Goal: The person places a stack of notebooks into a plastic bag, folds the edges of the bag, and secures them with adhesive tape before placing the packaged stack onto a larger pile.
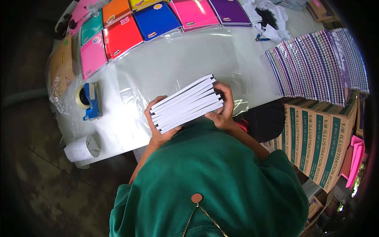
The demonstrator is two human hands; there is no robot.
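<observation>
Between my two hands is a stack of thin white paper pads (186,103), edge up, with small black bits showing at their ends. The pads fan slightly, and their covers cannot be made out. My left hand (158,120) grips the left end, fingers behind and thumb at the near edge. At the other end my right hand (223,106) is closed round the stack, its thumb along the near side. The stack is held close to my green shirt, over the near edge of the table (158,67).
Spiral notebooks (156,19) in several colours lie in rows at the far side. A blue tape dispenser (92,102) and a white roll (83,149) are at left. Right are a row of spiral-bound notebooks (308,65), crumpled white plastic (276,19) and cardboard boxes (316,138).
</observation>
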